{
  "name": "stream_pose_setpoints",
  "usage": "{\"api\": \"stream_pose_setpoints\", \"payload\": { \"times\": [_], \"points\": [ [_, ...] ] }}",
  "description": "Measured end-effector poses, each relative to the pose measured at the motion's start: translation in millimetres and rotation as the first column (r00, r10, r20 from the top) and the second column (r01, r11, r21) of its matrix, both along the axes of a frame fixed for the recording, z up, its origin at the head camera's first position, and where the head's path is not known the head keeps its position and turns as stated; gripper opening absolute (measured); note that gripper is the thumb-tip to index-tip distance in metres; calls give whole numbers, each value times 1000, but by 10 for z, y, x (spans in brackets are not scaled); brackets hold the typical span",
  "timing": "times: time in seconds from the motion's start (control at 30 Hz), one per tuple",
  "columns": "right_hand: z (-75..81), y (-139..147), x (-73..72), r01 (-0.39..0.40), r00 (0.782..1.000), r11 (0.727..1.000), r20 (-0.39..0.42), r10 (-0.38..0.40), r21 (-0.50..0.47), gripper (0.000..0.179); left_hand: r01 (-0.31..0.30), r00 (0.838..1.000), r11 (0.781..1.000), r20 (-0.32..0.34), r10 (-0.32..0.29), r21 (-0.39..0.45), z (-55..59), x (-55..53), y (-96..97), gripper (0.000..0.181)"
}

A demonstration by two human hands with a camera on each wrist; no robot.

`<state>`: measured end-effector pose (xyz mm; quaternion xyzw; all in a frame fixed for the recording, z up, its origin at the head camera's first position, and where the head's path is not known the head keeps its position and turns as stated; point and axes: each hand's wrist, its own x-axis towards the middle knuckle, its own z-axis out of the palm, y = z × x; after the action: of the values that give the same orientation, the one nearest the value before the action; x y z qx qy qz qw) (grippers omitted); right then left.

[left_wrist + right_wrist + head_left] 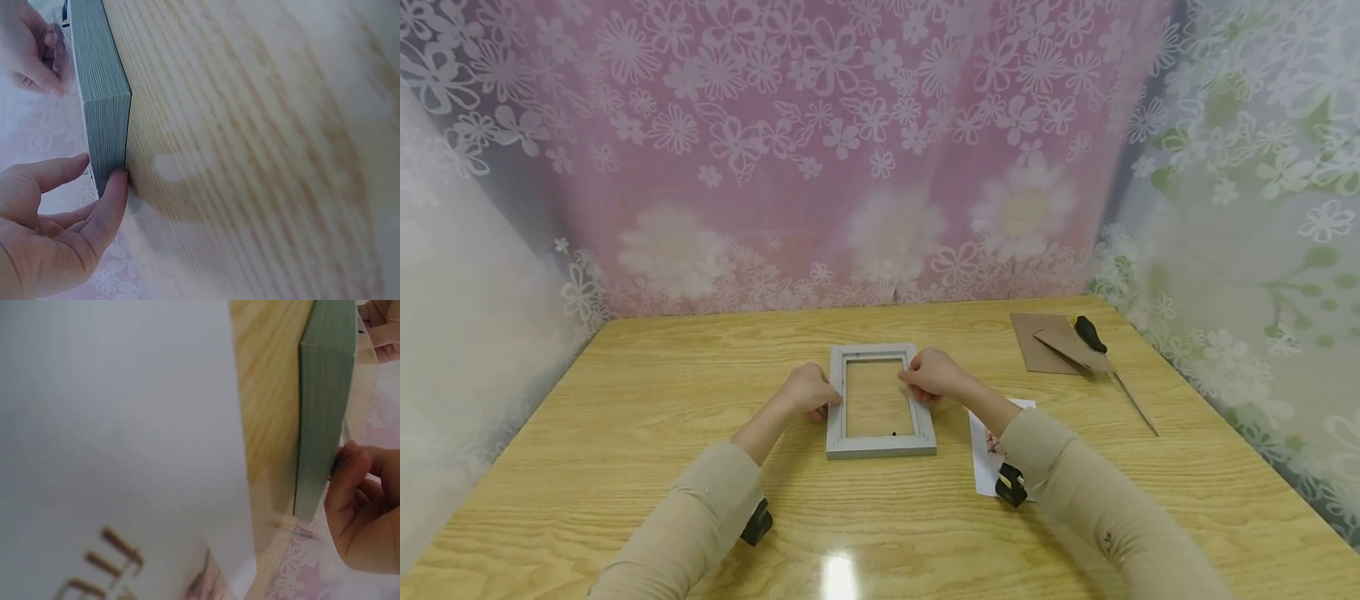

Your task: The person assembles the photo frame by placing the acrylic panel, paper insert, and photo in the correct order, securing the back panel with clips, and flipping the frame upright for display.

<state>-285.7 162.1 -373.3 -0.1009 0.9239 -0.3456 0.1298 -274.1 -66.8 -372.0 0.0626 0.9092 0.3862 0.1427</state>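
Note:
A grey picture frame [882, 445] lies on the wooden table, its opening showing the wood grain below. My left hand [808, 392] grips the frame's left side, with thumb and fingers at its edge in the left wrist view. On the opposite side, my right hand [934, 375] has curled fingers over the inner edge. Between those fingers is what looks like the edge of a clear sheet [370, 369], which rises above the frame in the right wrist view. Small dark metal tabs sit along the frame's inner rim.
Right of the frame, a white print [981, 454] lies partly under my right forearm. Farther back rest a brown backing board [1037, 354] with a stand flap [1063, 346] and a black-handled screwdriver [1088, 333]. Floral curtains [880, 167] border the table.

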Motion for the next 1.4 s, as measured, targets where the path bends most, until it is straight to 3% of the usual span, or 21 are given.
{"api": "stream_pose_setpoints", "payload": {
  "times": [0.23, 0.5, 0.63, 1.07, 1.23, 1.4],
  "points": [
    [43, 52, 32, -96, 994, 995, 52, 96, 8, 28, -5, 1000, 1000, 2, 5, -1, 1, 8, -2, 13],
    [35, 67, 7, -37, 984, 995, 170, 53, -95, 28, -14, 1000, 1000, 9, 14, -11, -13, -18, 9, 13],
    [73, 53, 6, -15, 979, 995, 201, 35, -97, 21, -25, 1000, 999, 16, 26, -30, 14, -37, 22, 13],
    [58, 6, 14, -30, 989, 1000, 146, 31, -8, 25, -4, 1000, 999, 15, 4, -50, 19, -14, 7, 13],
    [58, 3, 4, -63, 994, 998, 91, 60, 31, 28, 2, 1000, 999, 10, -1, -49, 27, 0, 9, 13],
    [56, 4, -16, -100, 992, 993, 85, 94, 70, 35, -4, 1000, 999, 14, 5, -53, 17, -13, 9, 14]
  ]
}}
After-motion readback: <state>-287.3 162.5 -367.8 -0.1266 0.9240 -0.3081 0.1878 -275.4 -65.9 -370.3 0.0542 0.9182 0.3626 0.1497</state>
